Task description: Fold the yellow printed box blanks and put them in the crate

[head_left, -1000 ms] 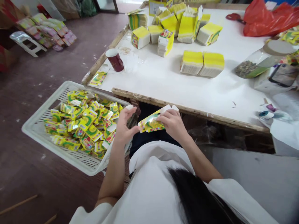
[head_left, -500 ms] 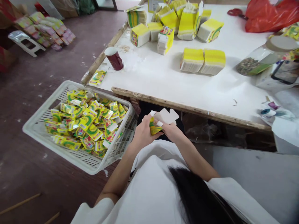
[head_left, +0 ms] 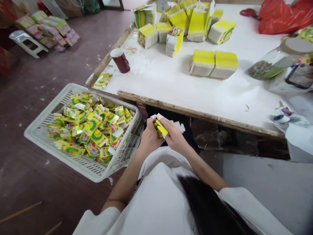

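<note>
A small yellow cardboard box (head_left: 162,129) is between my two hands, over my lap near the table edge. My left hand (head_left: 151,138) is closed round its left side. My right hand (head_left: 174,133) pinches it from the right, fingertips close to the left ones at the top. White box flaps (head_left: 179,126) stick out beyond my right hand. White coverings show on some fingertips. To my left, a white plastic basket (head_left: 46,143) holds many small yellow-and-green boxes (head_left: 91,125).
On the white table (head_left: 156,81) stand stacks of flat yellow cartons (head_left: 201,62), a maroon mug (head_left: 120,61), a clear jar (head_left: 269,63) and a red plastic bag (head_left: 285,18). The table's wooden edge (head_left: 195,114) runs just beyond my hands. A white stool (head_left: 28,42) stands far left.
My right hand has moved up and left over the box, closer to my left hand. The white flaps, spread upright before, now lie mostly behind my right hand. The basket's contents look unchanged.
</note>
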### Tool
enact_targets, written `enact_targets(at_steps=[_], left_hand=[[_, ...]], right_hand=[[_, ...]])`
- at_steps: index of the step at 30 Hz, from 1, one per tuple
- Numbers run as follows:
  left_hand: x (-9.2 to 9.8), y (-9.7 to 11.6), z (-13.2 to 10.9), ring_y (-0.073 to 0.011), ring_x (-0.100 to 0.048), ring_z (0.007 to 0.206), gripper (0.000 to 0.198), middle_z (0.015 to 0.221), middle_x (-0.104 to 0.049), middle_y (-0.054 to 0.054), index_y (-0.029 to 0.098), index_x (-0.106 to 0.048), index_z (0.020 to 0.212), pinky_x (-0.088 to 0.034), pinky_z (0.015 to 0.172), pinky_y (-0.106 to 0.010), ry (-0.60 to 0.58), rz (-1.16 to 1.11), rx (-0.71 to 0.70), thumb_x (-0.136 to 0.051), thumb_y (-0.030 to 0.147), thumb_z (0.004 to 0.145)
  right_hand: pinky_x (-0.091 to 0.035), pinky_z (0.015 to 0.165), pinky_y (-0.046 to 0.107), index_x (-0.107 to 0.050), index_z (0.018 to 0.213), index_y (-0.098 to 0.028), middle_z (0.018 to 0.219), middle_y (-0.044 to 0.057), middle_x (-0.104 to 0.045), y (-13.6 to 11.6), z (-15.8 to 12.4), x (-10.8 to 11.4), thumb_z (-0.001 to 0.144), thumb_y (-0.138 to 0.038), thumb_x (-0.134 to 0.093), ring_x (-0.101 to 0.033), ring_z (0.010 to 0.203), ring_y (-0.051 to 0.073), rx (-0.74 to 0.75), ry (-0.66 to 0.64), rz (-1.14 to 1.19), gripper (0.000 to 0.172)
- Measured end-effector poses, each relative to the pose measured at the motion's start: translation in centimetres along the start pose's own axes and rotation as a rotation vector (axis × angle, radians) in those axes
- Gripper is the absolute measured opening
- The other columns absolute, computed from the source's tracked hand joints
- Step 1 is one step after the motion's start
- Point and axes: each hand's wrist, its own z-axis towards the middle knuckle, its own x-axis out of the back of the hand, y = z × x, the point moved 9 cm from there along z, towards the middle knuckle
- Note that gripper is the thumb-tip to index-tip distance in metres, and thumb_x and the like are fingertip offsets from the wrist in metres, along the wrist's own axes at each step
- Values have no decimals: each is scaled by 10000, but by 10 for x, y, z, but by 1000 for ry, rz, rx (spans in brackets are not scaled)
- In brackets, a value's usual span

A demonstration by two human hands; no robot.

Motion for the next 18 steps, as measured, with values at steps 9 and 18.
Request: enact_targets(at_steps=[9,18], left_hand=[[28,4,4,-266,-688,1064,589,1172,-690,-111,191,-549,1274,-562,933,-404,-21,-2,-79,-758,280,731],[38,22,14,-278,-704,1042,581,1122,-732,-94,205,-628,1244,-561,931,-394,-87,9,-102,-806,369,716]], right_hand=[[-489,1086,430,-637,1336,-235,1623,134,-368,3,4,17,965,-303,-530,-471,1424,299,91,-9,-185,392],[-476,1062,480,-664,966,-232,1437,128,-483,-5,13,26,859,-271,-677,-515,1332,294,63,-156,-51,114]])
